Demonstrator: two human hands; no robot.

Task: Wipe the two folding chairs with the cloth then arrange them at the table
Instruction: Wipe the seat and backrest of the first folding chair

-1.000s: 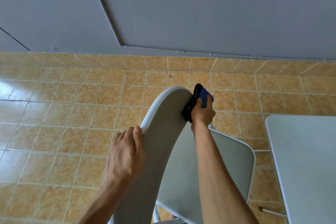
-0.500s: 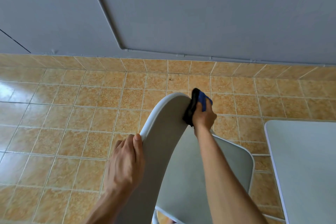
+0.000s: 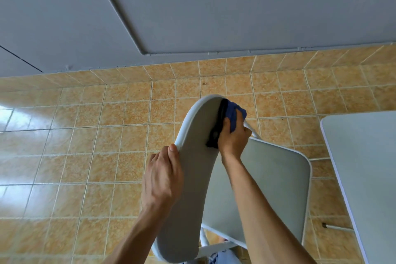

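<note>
The person stands behind one folding chair (image 3: 267, 195), looking down over its backrest (image 3: 192, 178) at the seat (image 3: 282, 163) below. The left hand (image 3: 162, 176) clamps the backrest's left rim, thumb lying along the grey panel and fingers wrapped round behind the white tube. That hold looks meant to brace the chair so it neither tips nor folds while the other side is rubbed. The right hand (image 3: 233, 137) is closed round the cloth (image 3: 232, 111), a blue and black wad bunched in the fingers and pressed against the backrest's right edge near the top corner. Bunching it gives the palm a firm pad, and wrapping it over the rim likely lets one stroke clean the front, the edge and the tube together. The arms part in a V from the bottom of the view, one to each side of the panel, which puts push and counter-push opposite each other. The chair stands open on the tiled floor (image 3: 85, 156), just beside the table (image 3: 364, 167) at the right, so it will probably need little moving once wiped. The second chair is out of view. Judging by the cloth's place high on the rim, the wiping of this backrest is under way, with the seat probably yet to be done.
</note>
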